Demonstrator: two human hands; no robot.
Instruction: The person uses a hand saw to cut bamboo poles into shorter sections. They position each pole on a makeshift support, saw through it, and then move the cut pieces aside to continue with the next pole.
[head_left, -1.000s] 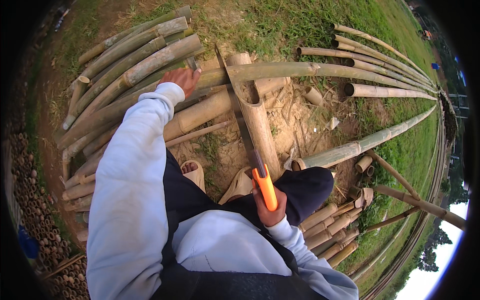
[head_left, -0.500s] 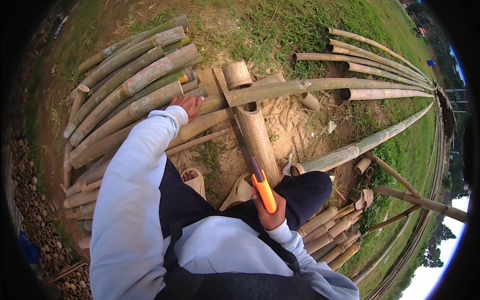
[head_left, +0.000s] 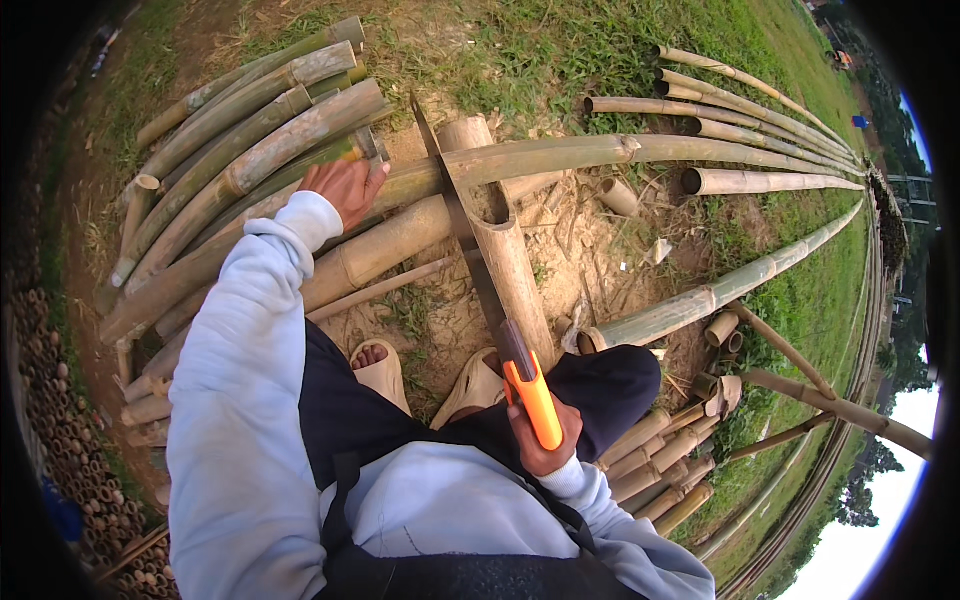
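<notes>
My right hand (head_left: 548,440) is wrapped around the orange handle of a hand saw (head_left: 480,270). Its long blade points up and away, crossing a greenish bamboo pole (head_left: 560,156). The pole passes over the notched top of a thick bamboo piece (head_left: 517,285) that slants down toward my right knee. To the left of the blade, my left hand (head_left: 340,192) is closed by the pole's left part, its fingers smeared by motion. Beside its thumb is a short greyish piece (head_left: 372,143), too blurred to name; whether the hand grips it or the pole is unclear.
A stack of bamboo poles (head_left: 245,165) fills the left side. Several long poles (head_left: 760,187) lie on the grass at right, with a greenish one (head_left: 690,305) nearer. Short cut bamboo (head_left: 655,465) is piled by my right knee. Sandals (head_left: 385,378) stand on sawdust-strewn ground.
The pole has shifted right and slightly away. My left hand has moved left and up, along with the short piece by its thumb. The saw tip has moved farther away.
</notes>
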